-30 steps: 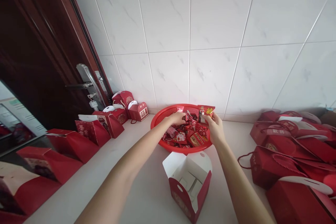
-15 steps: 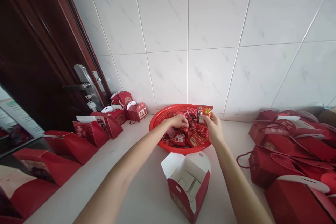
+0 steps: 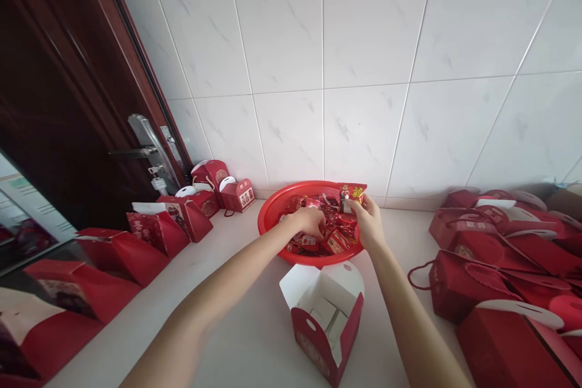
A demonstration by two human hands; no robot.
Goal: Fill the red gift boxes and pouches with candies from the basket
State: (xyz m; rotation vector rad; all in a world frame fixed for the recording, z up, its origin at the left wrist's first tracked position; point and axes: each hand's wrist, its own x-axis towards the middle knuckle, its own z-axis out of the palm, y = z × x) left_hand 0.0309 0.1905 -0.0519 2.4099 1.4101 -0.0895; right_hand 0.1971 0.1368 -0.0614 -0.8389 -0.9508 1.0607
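Observation:
An oval red plastic basket [image 3: 269, 201] holds a heap of small wrapped sweets [image 3: 337, 241], mostly in red wrappers. Down among them is my left hand [image 3: 309, 222], fingers curled closed; what they hold, if anything, is hidden. My right hand [image 3: 370, 221] pinches a red and gold candy packet [image 3: 350, 194] upright over the basket's right side. In front of the basket stands an open red gift box [image 3: 318, 342], its white flaps spread. Pale flat pieces, perhaps the folded bottom, show inside it.
Red gift boxes [image 3: 122, 254] stand in a row along the left edge, with a small box [image 3: 238, 195] near the wall. Many more red boxes [image 3: 473, 279] are piled at the right. Behind are a tiled wall [image 3: 291, 133] and a dark door with a handle [image 3: 145, 139].
My left hand has shifted slightly down and deeper into the sweets. My right hand keeps the candy packet in nearly the same place. The view has moved a little.

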